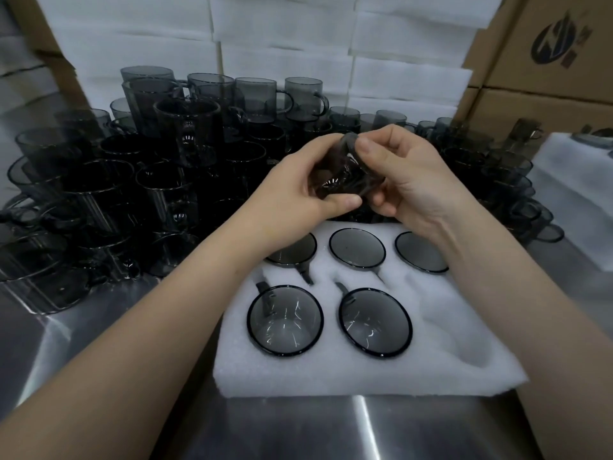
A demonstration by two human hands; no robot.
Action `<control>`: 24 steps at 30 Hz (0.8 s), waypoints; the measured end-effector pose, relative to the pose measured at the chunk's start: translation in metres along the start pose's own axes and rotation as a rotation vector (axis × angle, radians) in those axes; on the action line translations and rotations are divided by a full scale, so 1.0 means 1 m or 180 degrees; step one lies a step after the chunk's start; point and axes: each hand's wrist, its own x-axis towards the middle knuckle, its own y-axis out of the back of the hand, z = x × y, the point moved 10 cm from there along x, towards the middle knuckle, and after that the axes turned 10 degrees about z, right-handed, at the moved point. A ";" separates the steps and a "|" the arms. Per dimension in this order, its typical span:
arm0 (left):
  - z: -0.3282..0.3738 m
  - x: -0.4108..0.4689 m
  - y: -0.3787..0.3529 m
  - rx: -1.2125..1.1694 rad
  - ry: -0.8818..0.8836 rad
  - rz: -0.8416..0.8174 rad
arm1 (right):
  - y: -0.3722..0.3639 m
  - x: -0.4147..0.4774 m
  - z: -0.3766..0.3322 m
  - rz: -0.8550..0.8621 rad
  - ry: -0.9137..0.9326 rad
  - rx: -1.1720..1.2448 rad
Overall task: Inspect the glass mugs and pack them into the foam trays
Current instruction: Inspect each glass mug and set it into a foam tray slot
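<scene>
Both hands hold one smoky grey glass mug (pixel 343 174) above the far edge of the white foam tray (pixel 441 333). My left hand (pixel 298 190) cups its body from the left. My right hand (pixel 404 177) grips the handle side, thumb on the rim. The mug is tilted, its base toward me. In the tray sit several mugs with mouths up: three in the far row (pixel 357 249) and two in the near row (pixel 284 322). The near right pocket (pixel 464 330) of the tray holds nothing.
A large crowd of stacked grey mugs (pixel 159 167) fills the steel table (pixel 298 429) to the left and behind the tray. White foam sheets (pixel 298 38) are piled at the back. Cardboard boxes (pixel 547 61) stand at right, another foam tray (pixel 577 194) beside them.
</scene>
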 end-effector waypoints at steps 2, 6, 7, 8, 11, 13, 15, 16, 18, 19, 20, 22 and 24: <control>0.000 0.000 -0.002 0.0110 -0.0037 -0.0035 | 0.004 0.001 -0.005 0.0261 0.0248 -0.0261; 0.002 -0.001 -0.003 0.0087 -0.0048 -0.0097 | 0.011 0.001 -0.008 0.0578 0.0335 -0.0382; 0.002 -0.001 -0.002 0.0114 -0.0029 -0.0069 | 0.009 0.001 -0.008 0.0525 0.0280 -0.0321; 0.001 -0.001 0.000 0.0143 -0.0003 -0.0035 | 0.005 0.000 -0.008 0.0420 0.0210 -0.0270; -0.004 0.000 0.004 0.0250 0.0139 0.0038 | -0.009 -0.005 -0.006 0.0059 0.0139 -0.0307; -0.008 0.000 0.005 0.0414 0.0216 0.0057 | -0.015 -0.008 -0.006 -0.0096 0.0208 -0.0325; -0.011 0.001 0.009 0.0402 0.0341 0.0219 | -0.016 -0.008 -0.006 -0.0132 0.0266 -0.0258; -0.011 0.001 0.013 0.0406 0.0393 0.0363 | -0.016 -0.007 -0.006 -0.0115 0.0265 -0.0210; -0.009 0.000 0.021 0.0567 0.0394 0.0697 | -0.016 -0.004 -0.004 -0.0122 0.0236 -0.0215; -0.006 0.000 0.023 0.0659 0.0319 0.0818 | -0.018 -0.003 -0.002 -0.0161 0.0247 -0.0319; -0.003 -0.001 0.025 0.0765 0.0215 0.0882 | -0.020 -0.004 -0.002 -0.0210 0.0314 -0.0540; 0.003 -0.002 0.024 0.1048 0.0038 0.0856 | -0.027 -0.007 -0.004 -0.0300 0.0607 -0.1160; 0.007 -0.002 0.020 0.1264 -0.0110 0.0743 | -0.029 -0.010 -0.007 -0.0258 0.0824 -0.1608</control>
